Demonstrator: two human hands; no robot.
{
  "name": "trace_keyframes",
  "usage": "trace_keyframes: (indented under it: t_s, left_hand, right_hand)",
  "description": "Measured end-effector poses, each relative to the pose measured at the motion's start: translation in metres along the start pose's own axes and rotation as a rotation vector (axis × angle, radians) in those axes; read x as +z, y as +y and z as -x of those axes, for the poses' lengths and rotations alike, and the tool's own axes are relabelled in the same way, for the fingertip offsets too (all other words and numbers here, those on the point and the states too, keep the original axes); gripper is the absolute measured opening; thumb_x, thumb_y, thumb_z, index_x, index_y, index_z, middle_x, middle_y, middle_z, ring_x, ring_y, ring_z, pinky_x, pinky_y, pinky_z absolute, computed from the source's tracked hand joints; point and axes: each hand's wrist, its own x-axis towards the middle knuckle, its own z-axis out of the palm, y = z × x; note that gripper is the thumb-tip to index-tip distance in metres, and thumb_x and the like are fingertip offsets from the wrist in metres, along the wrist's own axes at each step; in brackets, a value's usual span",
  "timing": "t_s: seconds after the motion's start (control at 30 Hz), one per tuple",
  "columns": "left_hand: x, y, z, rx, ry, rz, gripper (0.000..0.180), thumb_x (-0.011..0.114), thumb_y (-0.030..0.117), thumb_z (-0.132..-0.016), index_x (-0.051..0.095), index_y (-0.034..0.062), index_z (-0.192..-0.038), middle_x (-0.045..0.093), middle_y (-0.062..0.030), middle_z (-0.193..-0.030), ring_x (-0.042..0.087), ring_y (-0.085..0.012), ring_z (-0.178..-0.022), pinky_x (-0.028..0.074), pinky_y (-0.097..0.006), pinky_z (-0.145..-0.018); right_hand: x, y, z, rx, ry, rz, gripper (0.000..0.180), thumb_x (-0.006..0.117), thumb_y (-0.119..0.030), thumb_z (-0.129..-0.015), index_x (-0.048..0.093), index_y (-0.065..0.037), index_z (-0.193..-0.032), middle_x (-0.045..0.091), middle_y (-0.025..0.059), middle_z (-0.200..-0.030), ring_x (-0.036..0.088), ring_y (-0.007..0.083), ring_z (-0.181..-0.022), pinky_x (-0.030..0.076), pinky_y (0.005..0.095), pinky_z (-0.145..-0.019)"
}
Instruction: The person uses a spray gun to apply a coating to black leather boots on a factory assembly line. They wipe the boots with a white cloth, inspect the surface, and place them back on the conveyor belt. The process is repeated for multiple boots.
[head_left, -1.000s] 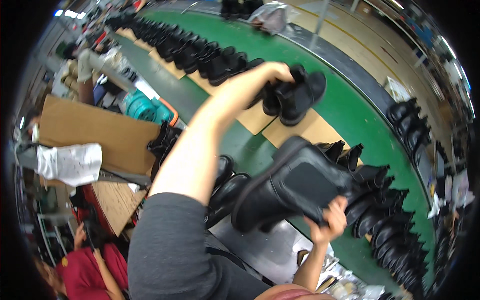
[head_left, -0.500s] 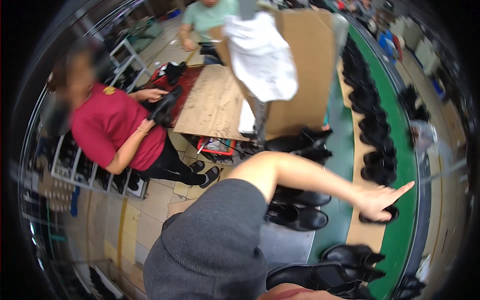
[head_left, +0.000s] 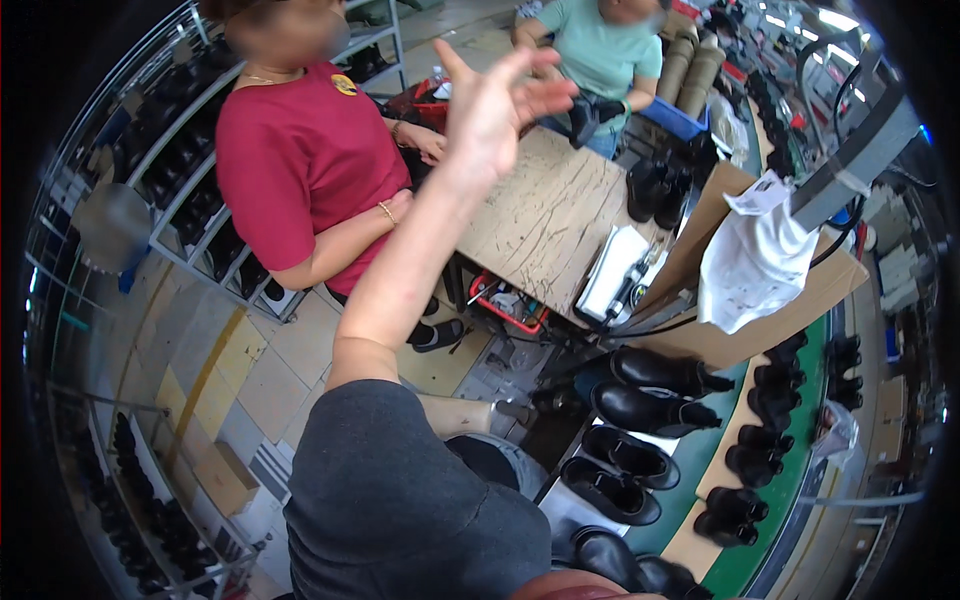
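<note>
My left hand [head_left: 492, 115] is raised in the air on a stretched arm. Its fingers are spread and its palm turned up, with nothing in it. Behind and below it lies a worn wooden table [head_left: 545, 215]. Beside that table, closest to my hand, stands a person in a dark red shirt [head_left: 290, 165]. Across the table a person in a light green shirt [head_left: 600, 55] holds a black shoe [head_left: 583, 122]. Several black shoes, among them a black ankle boot [head_left: 650, 408], lie on the bench at lower right. My right hand is out of view.
A pair of black boots [head_left: 655, 190] stands on the table's right side. White cloth [head_left: 755, 265] hangs from a grey post beside a cardboard sheet [head_left: 850, 285]. Shoe pairs line a green conveyor belt [head_left: 770, 530] at right. Shoe racks [head_left: 215, 250] stand at left.
My left hand has swung from the shoes on the belt at right up to the left. My view has turned too. The person in red no longer visibly holds a shoe.
</note>
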Motion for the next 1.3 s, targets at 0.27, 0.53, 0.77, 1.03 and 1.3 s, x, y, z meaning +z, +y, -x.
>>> trace_keyframes:
  t_s: [0.27,0.53,0.77,1.03,1.3]
  left_hand:
    - [0.009,-0.023,0.077,0.177,-0.289,0.067,0.097,0.053,0.006,-0.092,-0.028,0.0202,-0.144,0.06,-0.0245,-0.109,0.067,-0.0271,-0.084,0.059,-0.037,-0.07]
    - [0.09,-0.053,0.145,0.229,-0.474,0.297,0.106,0.05,-0.008,-0.088,-0.034,0.0258,-0.142,0.053,-0.0249,-0.112,0.062,-0.0175,-0.086,0.056,-0.026,-0.066]
    - [0.094,0.001,0.17,0.439,-0.161,0.54,0.05,0.049,0.02,-0.097,0.032,0.0097,-0.143,0.052,-0.0118,-0.121,0.058,-0.0217,-0.074,0.054,-0.033,-0.065]
    - [0.054,-0.102,0.373,-0.771,-1.432,0.068,0.045,0.057,0.014,-0.092,0.045,0.0001,-0.134,0.058,-0.0112,-0.103,0.06,-0.0181,-0.094,0.048,-0.034,-0.085]
    - [0.062,-0.137,0.412,-0.987,-1.902,-0.225,0.062,0.04,0.045,-0.1,0.039,-0.0044,-0.137,0.045,-0.0235,-0.137,0.04,-0.0322,-0.131,0.03,-0.037,-0.11]
  right_hand:
    - [-0.042,-0.043,0.022,-0.396,-0.133,0.284,0.041,0.075,-0.036,-0.081,0.06,-0.001,-0.067,0.059,0.0191,-0.061,0.051,0.0356,-0.051,0.043,0.0415,-0.054]
    - [-0.065,-0.03,-0.024,-1.16,-0.319,0.476,0.02,0.065,-0.03,-0.084,0.061,-0.01,-0.088,0.059,0.0048,-0.075,0.058,0.0253,-0.078,0.039,0.0468,-0.078]
    - [-0.021,-0.048,-0.005,-1.3,-0.379,0.702,0.009,0.056,-0.015,-0.075,0.063,-0.01,-0.074,0.065,0.0046,-0.086,0.056,0.0181,-0.094,0.033,0.0505,-0.101]
    - [0.03,-0.007,0.025,-0.995,-0.325,0.175,0.011,0.061,-0.005,-0.064,0.066,-0.01,-0.073,0.068,0.0004,-0.1,0.054,0.0192,-0.112,0.026,0.0549,-0.105]
    - [0.046,0.106,0.078,0.54,0.279,-0.67,0.027,0.057,-0.024,-0.096,0.063,-0.001,-0.109,0.064,0.0049,-0.093,0.058,0.0111,-0.081,0.046,0.0254,-0.072]
